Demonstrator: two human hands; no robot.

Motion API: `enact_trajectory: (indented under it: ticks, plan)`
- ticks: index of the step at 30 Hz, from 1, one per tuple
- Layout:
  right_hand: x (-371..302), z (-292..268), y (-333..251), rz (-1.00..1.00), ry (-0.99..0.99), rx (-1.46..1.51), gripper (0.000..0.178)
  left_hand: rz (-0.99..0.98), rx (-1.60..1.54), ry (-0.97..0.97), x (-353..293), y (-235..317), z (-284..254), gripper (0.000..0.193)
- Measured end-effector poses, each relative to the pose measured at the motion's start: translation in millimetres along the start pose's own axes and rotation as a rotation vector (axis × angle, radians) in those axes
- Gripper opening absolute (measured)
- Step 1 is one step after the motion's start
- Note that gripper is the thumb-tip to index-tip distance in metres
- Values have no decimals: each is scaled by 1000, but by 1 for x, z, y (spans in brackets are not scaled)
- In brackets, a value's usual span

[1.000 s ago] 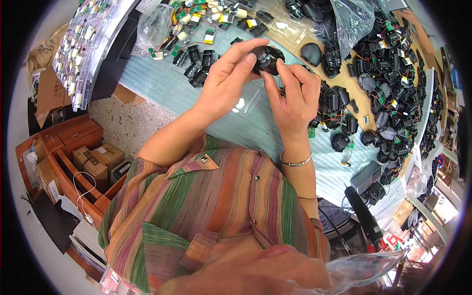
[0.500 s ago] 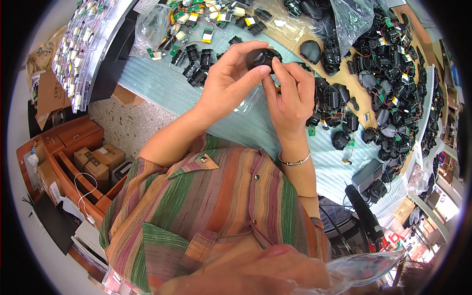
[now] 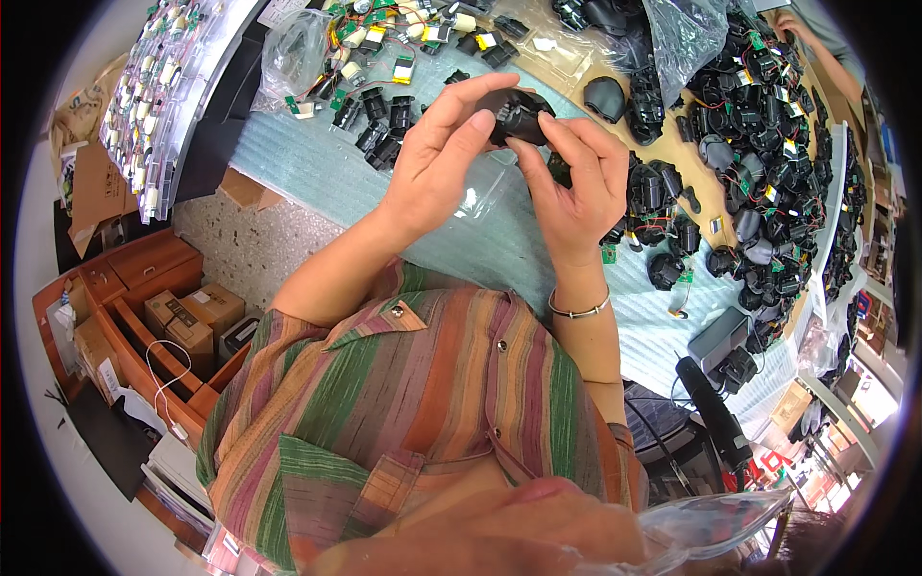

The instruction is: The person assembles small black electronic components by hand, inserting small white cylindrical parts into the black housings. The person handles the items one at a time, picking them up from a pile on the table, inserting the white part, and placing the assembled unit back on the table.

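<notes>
Pinching black part [image 3: 514, 110], both hands [image 3: 444, 163] [image 3: 576, 182], green mat [image 3: 317, 168], cluttered workshop bench [image 3: 696, 182]

Workbench [image 3: 663, 163] — foam sheet [image 3: 317, 163], black parts [image 3: 759, 182] strewn.

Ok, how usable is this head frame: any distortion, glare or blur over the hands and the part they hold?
Head view: strong fisheye bending, black corners, bench edges curved near the rim. Even bright light; left hand and right hand sharp, the black part dark with little detail. Glare on the clear plastic bag; a blurred chin and clear lens fill the bottom edge.
</notes>
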State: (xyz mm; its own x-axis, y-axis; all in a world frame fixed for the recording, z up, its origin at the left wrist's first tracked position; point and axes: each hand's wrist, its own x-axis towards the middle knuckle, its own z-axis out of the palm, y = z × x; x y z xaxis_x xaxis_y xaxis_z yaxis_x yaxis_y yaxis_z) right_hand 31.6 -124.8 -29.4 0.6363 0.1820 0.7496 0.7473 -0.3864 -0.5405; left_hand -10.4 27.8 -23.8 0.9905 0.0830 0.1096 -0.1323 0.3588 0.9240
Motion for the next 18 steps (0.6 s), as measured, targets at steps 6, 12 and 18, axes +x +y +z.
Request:
enact_trajectory:
  ticks: [6, 12, 18]
  plan:
    - [-6, 2, 9, 76, 50, 203, 42, 105, 118, -20, -3, 4, 5, 36]
    - [-9, 3, 6, 127, 90, 298, 43, 56, -3, -8, -1, 4, 4, 37]
    - [-14, 7, -1, 331, 35, 617, 46, -39, -129, 33, 2, 2, 1, 43]
